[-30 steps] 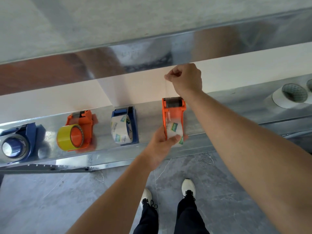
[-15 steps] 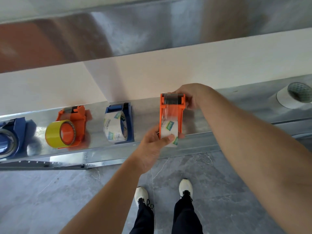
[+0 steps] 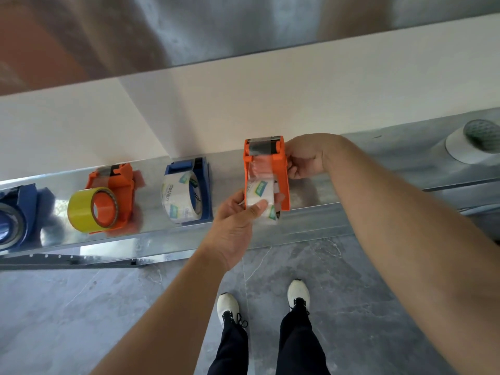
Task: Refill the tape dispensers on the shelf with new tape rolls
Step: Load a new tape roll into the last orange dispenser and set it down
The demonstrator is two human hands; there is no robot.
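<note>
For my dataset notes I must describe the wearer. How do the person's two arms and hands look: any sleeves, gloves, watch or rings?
Both arms are bare as far as the picture shows: no sleeve covers the left forearm or the right forearm. The left hand and the right hand wear no gloves. No watch, bracelet or ring is visible.

Body from head cam: left hand point(image 3: 232, 226) and right hand point(image 3: 305, 158) bare, both forearms point(image 3: 405, 226) bare right to the frame edge. Legs in plain black trousers point(image 3: 297, 345), slim cut. White low-top trainers point(image 3: 298, 290), rounded toes, black laces. Lace loops stick out sideways on the left shoe point(image 3: 228, 307). Dark around the ankle openings.
</note>
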